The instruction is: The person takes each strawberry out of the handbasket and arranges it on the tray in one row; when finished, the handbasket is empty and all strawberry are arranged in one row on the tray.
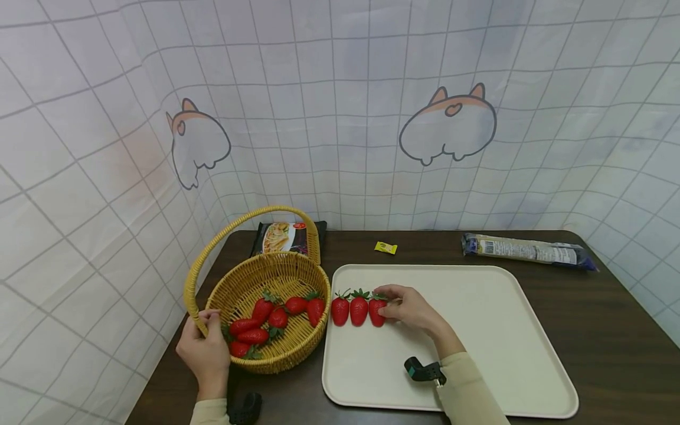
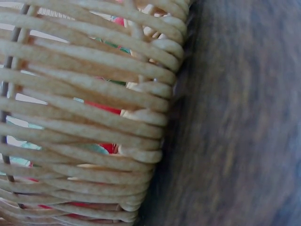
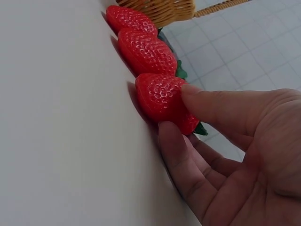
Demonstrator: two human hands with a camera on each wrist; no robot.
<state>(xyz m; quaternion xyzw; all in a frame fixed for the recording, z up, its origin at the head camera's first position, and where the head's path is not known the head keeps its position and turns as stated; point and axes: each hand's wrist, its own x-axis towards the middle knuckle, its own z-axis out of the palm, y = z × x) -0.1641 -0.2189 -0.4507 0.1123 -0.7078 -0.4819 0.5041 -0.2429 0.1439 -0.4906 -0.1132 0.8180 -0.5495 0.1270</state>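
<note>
A yellow woven basket (image 1: 281, 361) with a tall handle stands at the left, several red strawberries (image 1: 254, 336) lying inside. At its left side, my left hand (image 1: 204, 351) grips the rim by the foot of the handle. The left wrist view shows the basket's woven wall (image 2: 84, 120) close up, with the hand out of sight. On the cream tray (image 1: 425, 389), my right hand (image 1: 411, 308) pinches a strawberry (image 3: 162, 96) between thumb and fingers, low at the tray surface. Two more strawberries (image 1: 341, 310) lie beside it in a row, green leaves pointing away from me.
Behind the basket lies a dark food packet (image 1: 281, 238). A small yellow wrapped sweet (image 1: 385, 248) sits beyond the tray. At the back right is a long clear packet (image 1: 526, 250) on the dark wooden table (image 1: 621, 342). A white checked curtain (image 1: 340, 118) hangs around the table.
</note>
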